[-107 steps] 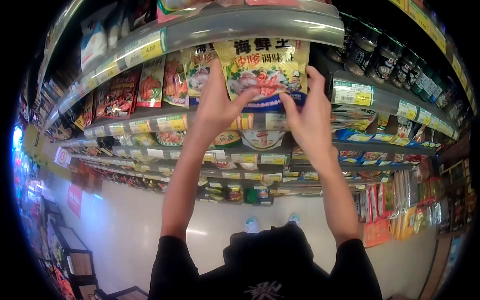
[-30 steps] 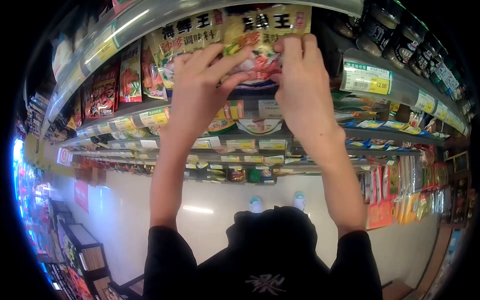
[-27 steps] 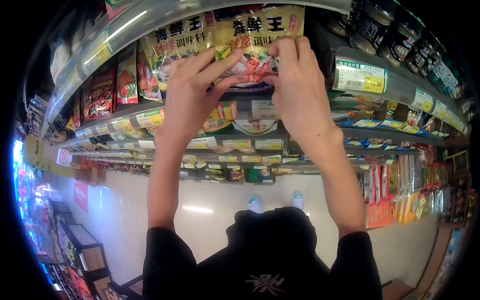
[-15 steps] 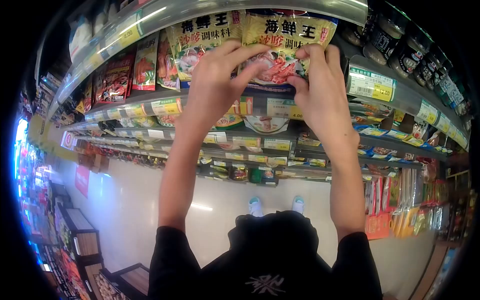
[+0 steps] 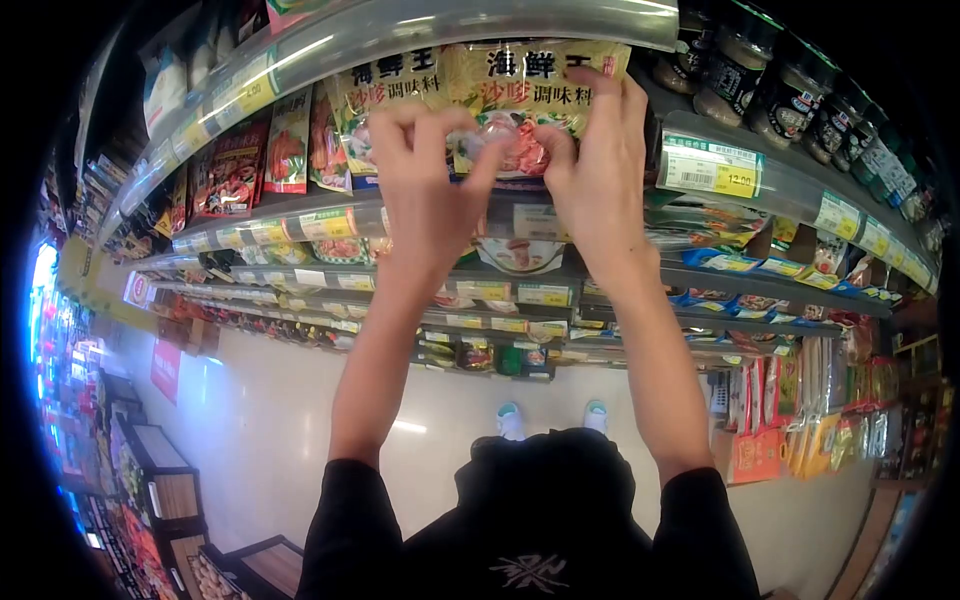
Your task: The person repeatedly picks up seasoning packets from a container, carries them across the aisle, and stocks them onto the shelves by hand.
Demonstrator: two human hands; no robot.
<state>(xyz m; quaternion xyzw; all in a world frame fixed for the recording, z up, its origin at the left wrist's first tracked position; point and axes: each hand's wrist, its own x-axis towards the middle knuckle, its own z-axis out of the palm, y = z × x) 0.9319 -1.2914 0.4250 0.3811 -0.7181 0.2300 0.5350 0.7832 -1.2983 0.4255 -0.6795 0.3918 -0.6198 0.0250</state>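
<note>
Two yellow seasoning packets stand side by side on the upper shelf, the left packet (image 5: 388,92) and the right packet (image 5: 530,92), both with food pictures on the front. In front of the seam between them is my left hand (image 5: 432,185), its fingers bent but apart and its thumb blurred by motion. My right hand (image 5: 605,165) lies along the right edge of the right packet. Its fingers reach up that edge, and its thumb is at the packet's front. Neither hand is visibly closed round a packet.
A curved clear shelf edge (image 5: 450,35) passes above the packets. Dark-lidded spice jars (image 5: 738,65) stand to the right, behind a price tag (image 5: 710,168). Red sachets (image 5: 232,172) stand to the left. More stocked shelves lie below, and wooden bins (image 5: 165,460) at lower left.
The shelf and packets sit lower and further left in view. My right fingers have straightened upward along the packet edge. My left hand now covers more of the left packet.
</note>
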